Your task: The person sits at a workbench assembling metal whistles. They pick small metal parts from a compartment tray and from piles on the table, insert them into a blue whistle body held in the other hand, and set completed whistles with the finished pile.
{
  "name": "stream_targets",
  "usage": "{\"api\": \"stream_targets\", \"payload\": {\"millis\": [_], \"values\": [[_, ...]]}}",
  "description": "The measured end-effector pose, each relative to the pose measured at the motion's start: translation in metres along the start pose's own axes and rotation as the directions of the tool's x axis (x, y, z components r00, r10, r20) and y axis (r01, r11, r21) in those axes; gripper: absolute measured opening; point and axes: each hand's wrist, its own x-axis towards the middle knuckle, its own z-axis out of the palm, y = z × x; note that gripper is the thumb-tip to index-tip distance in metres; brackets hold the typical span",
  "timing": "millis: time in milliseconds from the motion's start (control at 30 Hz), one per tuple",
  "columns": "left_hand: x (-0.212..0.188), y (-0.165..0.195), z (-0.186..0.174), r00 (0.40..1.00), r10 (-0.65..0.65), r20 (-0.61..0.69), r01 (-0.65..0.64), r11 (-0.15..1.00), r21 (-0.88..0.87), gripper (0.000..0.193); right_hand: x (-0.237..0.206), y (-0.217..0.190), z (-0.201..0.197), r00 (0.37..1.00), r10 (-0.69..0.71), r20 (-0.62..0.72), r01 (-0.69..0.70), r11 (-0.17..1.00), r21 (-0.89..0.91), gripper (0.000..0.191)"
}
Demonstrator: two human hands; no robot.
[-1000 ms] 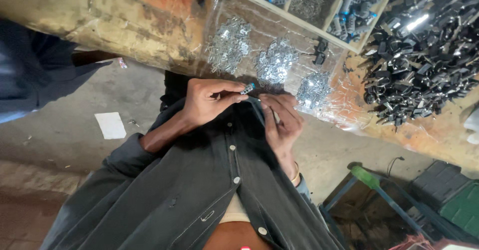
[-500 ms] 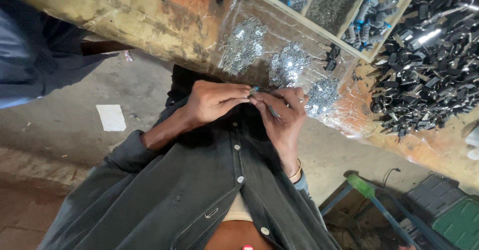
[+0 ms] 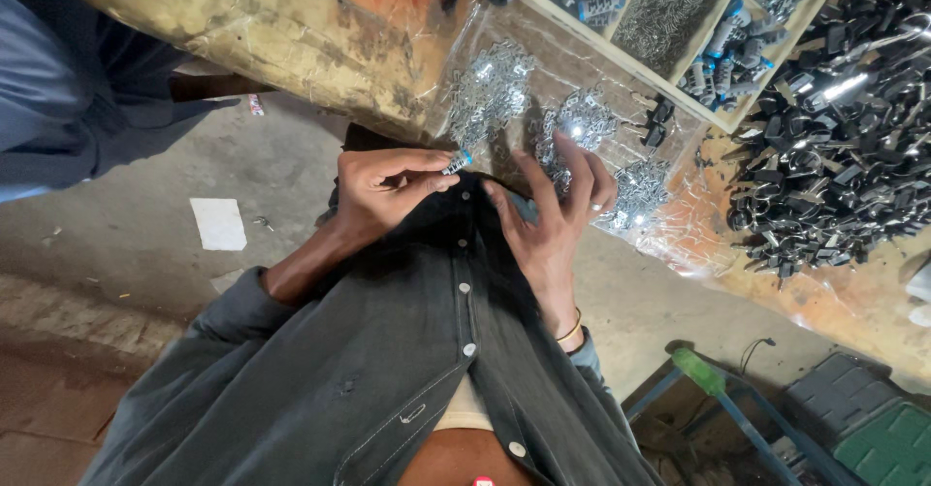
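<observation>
Right now your left hand, just left of centre in the frame, pinches a small silver metal part with a blue tip between thumb and fingertips, the other fingers curled in. Your right hand sits just beside it with its fingers spread and empty, the palm turned toward your chest and the fingertips reaching up toward the piles of small silver clips on the clear plastic sheet that covers the worktop.

Past those piles, in the upper right, stands a wooden divider tray with blue-and-grey pieces and fine pins in its compartments, and at the far right lies a heap of black metal parts. Another person's blue sleeve fills the upper left edge.

Mind the grip: you hold the part by its end only, over the gap between your dark denim shirt and the worktop edge. If the pinch loosens, I judge it would drop to the concrete floor or into your shirt front. The spread right hand could also brush the loose clips and scatter them off the slick plastic.
</observation>
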Motion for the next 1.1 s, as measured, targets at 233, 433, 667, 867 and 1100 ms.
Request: {"api": "stream_targets", "payload": {"millis": [233, 433, 667, 867, 1100], "values": [[-0.002, 0.0, 0.001, 1.0, -0.011, -0.027, 0.011, 1.0, 0.016, 0.018, -0.001, -0.005, 0.0, 0.997, -0.023, 0.079, 0.028, 0.998, -0.056, 0.048], [0.0, -0.001, 0.006, 0.999, 0.035, -0.008, -0.035, 0.999, 0.0, 0.02, -0.004, 0.014, 0.003, 0.976, -0.201, -0.082, 0.198, 0.979, -0.037, 0.026], [0.004, -0.004, 0.03, 0.991, 0.068, 0.117, -0.064, 0.997, -0.034, 0.023, -0.021, 0.021, 0.0, 0.967, 0.159, -0.197, -0.095, 0.949, 0.3, 0.015], [0.009, -0.005, 0.043, 0.982, 0.082, 0.172, -0.079, 0.997, -0.024, 0.023, -0.022, 0.018, -0.005, 0.96, 0.191, -0.207, -0.096, 0.912, 0.399, 0.017], [0.009, -0.005, 0.044, 0.98, 0.083, 0.18, -0.09, 0.995, 0.032, 0.022, -0.027, 0.009, 0.004, 0.981, 0.126, -0.151, -0.06, 0.924, 0.378, 0.016]]}}
